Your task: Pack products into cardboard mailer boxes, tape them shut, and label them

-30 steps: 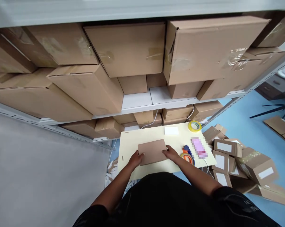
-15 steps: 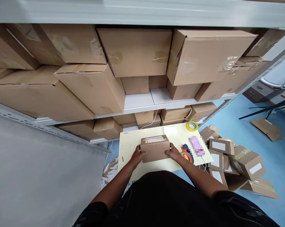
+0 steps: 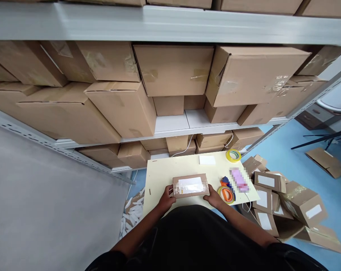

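A small cardboard box (image 3: 190, 186) with a white label and clear tape on its upper face sits low over the near edge of a pale yellow table (image 3: 164, 173). My left hand (image 3: 167, 198) grips its left end. At the box's right end my right hand (image 3: 214, 197) holds the other side. Just right of that hand lies an orange and blue tape dispenser (image 3: 226, 191).
On the table: a white label pad (image 3: 207, 160), a yellow tape roll (image 3: 233, 154), a pink object (image 3: 239, 179). Labelled small boxes (image 3: 274, 188) are piled on the blue floor at right. Shelving (image 3: 170, 124) packed with large cartons stands behind. White paper scraps (image 3: 132, 214) lie left of the table.
Both hands turned the box over from its plain face onto the side, then to the labelled, taped face up, and drew it nearer to the table's front edge.
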`<action>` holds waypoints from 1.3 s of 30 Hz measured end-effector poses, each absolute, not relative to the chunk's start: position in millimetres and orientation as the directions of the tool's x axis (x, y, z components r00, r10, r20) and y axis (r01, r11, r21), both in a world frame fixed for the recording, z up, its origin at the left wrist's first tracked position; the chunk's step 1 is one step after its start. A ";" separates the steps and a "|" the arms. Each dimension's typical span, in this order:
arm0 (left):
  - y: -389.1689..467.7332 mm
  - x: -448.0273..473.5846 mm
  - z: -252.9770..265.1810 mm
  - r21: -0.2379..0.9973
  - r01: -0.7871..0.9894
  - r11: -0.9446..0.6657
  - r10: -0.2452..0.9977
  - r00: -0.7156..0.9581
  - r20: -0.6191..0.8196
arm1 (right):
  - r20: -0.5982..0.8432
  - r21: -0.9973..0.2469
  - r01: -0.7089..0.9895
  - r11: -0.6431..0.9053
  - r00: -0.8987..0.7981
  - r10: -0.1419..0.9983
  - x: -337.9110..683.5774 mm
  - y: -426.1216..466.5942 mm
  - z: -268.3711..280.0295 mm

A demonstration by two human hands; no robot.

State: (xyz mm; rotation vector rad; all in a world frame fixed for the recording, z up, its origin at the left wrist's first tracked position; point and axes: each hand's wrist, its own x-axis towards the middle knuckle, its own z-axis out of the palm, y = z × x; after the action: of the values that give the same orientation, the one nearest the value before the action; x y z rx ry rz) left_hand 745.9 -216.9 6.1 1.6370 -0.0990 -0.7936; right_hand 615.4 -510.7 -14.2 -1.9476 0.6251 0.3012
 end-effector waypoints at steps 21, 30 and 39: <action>-436.8 876.7 82.4 0.594 -0.435 -0.677 -0.702 0.623 -0.344 | -0.389 -0.824 -0.527 -0.210 0.794 -0.466 591.5 -552.3 7.0; -569.9 862.1 16.3 0.331 -0.543 -0.771 -0.627 0.562 -0.539 | -0.455 -0.860 -0.504 -0.083 0.829 -0.325 602.0 -596.1 34.1; -594.2 860.4 -10.4 0.174 -0.502 -0.847 -0.488 0.607 -0.627 | -0.496 -0.852 -0.523 -0.007 0.813 -0.305 603.7 -624.0 35.9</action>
State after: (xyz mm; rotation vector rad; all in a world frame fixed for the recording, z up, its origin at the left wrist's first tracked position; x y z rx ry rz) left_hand 860.4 -594.2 -10.4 2.8331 -0.8728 -1.0963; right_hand 603.7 -624.0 35.9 -1.6062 0.6700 0.1943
